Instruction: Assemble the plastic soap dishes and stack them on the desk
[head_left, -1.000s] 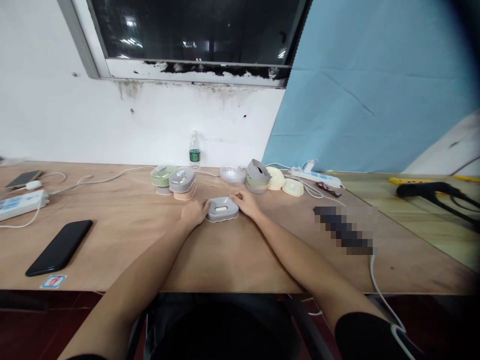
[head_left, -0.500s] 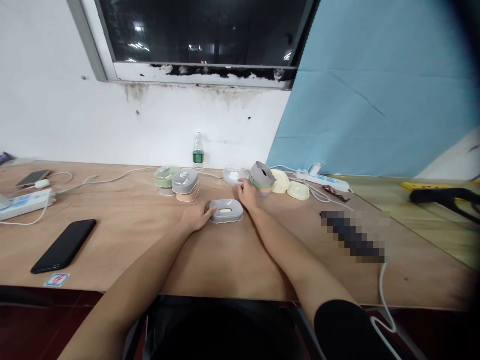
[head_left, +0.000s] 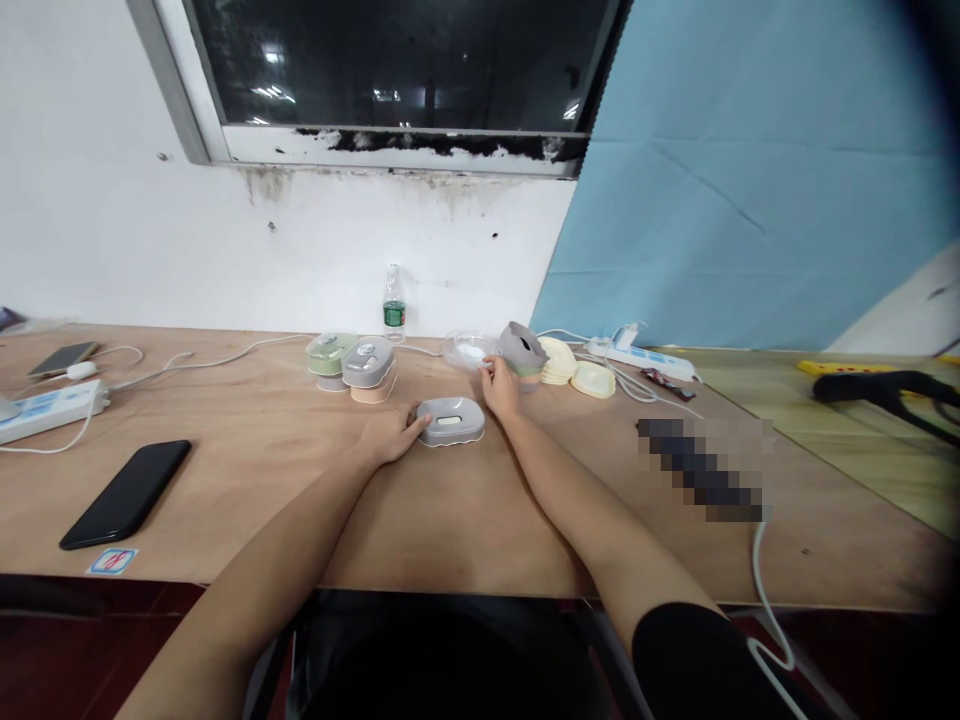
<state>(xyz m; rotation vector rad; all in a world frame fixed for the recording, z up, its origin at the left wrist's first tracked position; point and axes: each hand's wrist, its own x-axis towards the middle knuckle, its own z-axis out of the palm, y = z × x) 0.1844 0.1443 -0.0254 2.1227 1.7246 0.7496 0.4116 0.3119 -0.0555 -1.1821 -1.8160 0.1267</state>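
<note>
Front and centre on the worktop [head_left: 450,535], here's the gray oval piece [head_left: 452,434], lying flat with its pale slot facing up. The left hand [head_left: 391,432] has it by the left end, thumb over the rim, fingers gripping round the side. And the right hand [head_left: 501,388] is out beyond, at the near right edge of the clear plastic pieces [head_left: 462,347]! Its fingers are bent close together; whether they pinch the plastic, you cannot tell from here.

Just right of those fingers, gray shells [head_left: 523,343] sit tilted on a stack, then a pile of pale yellow trays [head_left: 556,362], with a single yellow tray [head_left: 593,379] lying at its near right. Over to the left, two boxes stand side by side, a green-topped box [head_left: 328,350] and a gray-topped box [head_left: 368,362], with a bottle [head_left: 394,308] upright behind them by the wall.

Far right, a white power strip [head_left: 646,358] trails cables; near left, a black phone [head_left: 126,495] lies flat, and across on the right sits a dark pixelated object [head_left: 699,472].
</note>
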